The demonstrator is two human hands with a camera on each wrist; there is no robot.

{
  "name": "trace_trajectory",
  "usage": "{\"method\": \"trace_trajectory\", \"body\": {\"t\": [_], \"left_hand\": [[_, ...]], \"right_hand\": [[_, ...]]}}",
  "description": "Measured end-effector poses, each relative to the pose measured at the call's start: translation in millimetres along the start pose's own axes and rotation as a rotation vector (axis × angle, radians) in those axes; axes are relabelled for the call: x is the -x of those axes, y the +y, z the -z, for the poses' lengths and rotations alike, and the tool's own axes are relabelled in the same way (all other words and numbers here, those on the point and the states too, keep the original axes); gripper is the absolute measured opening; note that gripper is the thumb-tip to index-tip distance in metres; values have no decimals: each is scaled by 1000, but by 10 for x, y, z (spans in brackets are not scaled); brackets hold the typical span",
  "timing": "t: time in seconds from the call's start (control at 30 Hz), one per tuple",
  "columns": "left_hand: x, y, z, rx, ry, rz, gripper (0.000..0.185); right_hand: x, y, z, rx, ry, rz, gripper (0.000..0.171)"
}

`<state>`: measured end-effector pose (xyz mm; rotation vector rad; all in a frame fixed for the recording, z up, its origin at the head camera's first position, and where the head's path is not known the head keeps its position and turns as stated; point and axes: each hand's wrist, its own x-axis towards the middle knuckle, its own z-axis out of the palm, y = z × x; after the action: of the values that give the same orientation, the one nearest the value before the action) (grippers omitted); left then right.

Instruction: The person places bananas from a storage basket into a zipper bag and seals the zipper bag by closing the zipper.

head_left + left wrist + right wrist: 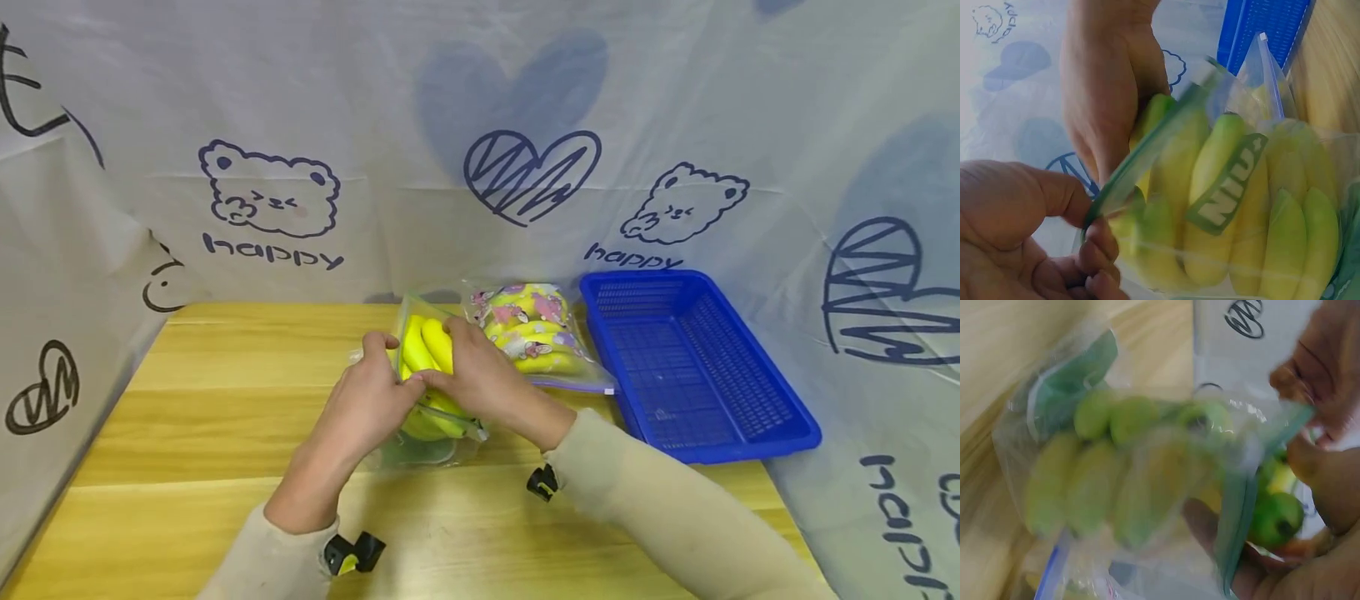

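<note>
A clear zip bag [1225,206] with a green seal strip and "NIU+" print holds yellow bananas [420,342] with greenish tips. My left hand [371,392] pinches the green-edged mouth between thumb and fingers, plain in the left wrist view. At the right side of the mouth my right hand [487,375] curls round the bananas, its thumb near the left thumb. A green banana end [1275,519] shows between its thumb and fingers, outside the seal strip. One right fingertip [1200,519] shows through the plastic. The rest of its grip is partly hidden.
A second zip bag [536,329], patterned with pink figures and filled with bananas, lies right of the hands, its purple seal toward me. Beyond it stands a blue basket [675,375]. The wooden table [217,400] meets a white printed cloth [390,225] at the back.
</note>
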<state>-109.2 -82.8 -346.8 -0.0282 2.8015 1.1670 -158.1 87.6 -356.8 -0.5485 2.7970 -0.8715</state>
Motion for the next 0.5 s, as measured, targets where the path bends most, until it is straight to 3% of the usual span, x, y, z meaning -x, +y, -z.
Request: {"method": "trace_trajectory", "body": {"t": [0.1, 0.23, 0.3, 0.37, 0.5], "left_hand": [[5, -32, 28, 14, 16, 23, 64], [11, -54, 45, 30, 13, 33, 64], [15, -63, 49, 29, 14, 33, 64], [17, -75, 49, 24, 18, 34, 64], [12, -93, 48, 18, 22, 35, 65]], "right_hand": [[19, 50, 102, 4, 18, -1, 66], [85, 166, 278, 17, 159, -35, 34], [116, 242, 337, 48, 197, -69, 30], [144, 311, 366, 67, 151, -111, 36], [171, 401, 334, 7, -55, -116, 47]]}}
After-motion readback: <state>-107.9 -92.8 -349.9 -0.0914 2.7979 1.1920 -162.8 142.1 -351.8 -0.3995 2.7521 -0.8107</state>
